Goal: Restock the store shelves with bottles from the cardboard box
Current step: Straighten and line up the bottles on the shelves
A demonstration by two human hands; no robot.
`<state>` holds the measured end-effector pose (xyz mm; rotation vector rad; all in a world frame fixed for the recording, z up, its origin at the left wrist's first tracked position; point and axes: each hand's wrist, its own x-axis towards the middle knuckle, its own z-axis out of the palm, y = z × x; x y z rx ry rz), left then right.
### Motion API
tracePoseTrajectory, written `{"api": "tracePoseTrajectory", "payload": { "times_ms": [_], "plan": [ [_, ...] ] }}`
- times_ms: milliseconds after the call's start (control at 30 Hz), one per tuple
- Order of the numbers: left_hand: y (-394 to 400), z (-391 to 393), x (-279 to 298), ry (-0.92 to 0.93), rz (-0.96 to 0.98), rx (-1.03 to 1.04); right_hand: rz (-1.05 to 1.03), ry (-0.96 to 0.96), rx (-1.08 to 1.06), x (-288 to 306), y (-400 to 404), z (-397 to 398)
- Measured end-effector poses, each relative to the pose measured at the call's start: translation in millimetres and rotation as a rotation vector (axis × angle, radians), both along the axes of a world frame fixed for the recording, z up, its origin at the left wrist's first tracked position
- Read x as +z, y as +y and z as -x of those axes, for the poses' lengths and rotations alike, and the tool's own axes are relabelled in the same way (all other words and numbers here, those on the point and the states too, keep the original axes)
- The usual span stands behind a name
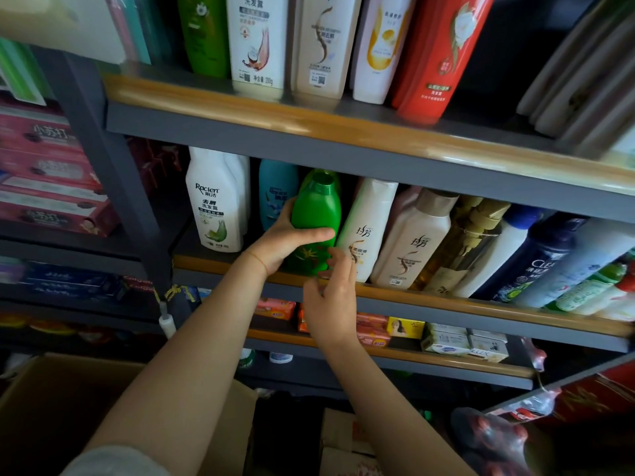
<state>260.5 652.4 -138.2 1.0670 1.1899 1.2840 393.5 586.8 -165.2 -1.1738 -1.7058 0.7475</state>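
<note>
The left hand [287, 240] is wrapped around the middle of a glossy green plastic shampoo bottle with a green flip cap [316, 214], thumb on the near left side and fingers curled across its front, while the right hand [331, 300] hovers just below and to the right with its fingers loosely spread, holding nothing; its fingertips are close to the bottle's lower right edge, and whether they touch it cannot be told. The bottle sits at the front of the middle grey metal shelf with a wooden front lip [412, 293], in the slot between the teal plastic bottle [275, 194] behind it to the left and the white bottle with an orange swirl label [366, 231] on the right, with a second green cap just visible behind it. Its long axis runs near vertical, cap up and leaning slightly back and to the right, base down at the lip. To finish the placement well, it seems best to keep the grip low on the body, settle the base flat behind the lip, and slide it straight back so it does not nudge the leaning white bottle. The free hand could steady that neighbour. The open brown cardboard box [68, 400] waits low on the left.
</note>
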Motion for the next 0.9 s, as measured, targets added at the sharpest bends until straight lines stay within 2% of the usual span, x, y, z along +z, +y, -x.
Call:
{"api": "tracePoseTrajectory", "payload": {
  "times_ms": [600,767,900],
  "plan": [
    [2,-9,-7,-0.061,-0.064,0.097,-0.022,0.022,0.009,-12,-1,4],
    [1,-9,-7,-0.048,-0.061,0.083,-0.005,0.031,0.001,-9,-2,4],
    [-4,-3,-10,0.045,-0.059,0.075,-0.013,0.043,0.021,-4,-4,4]
  ]
}}
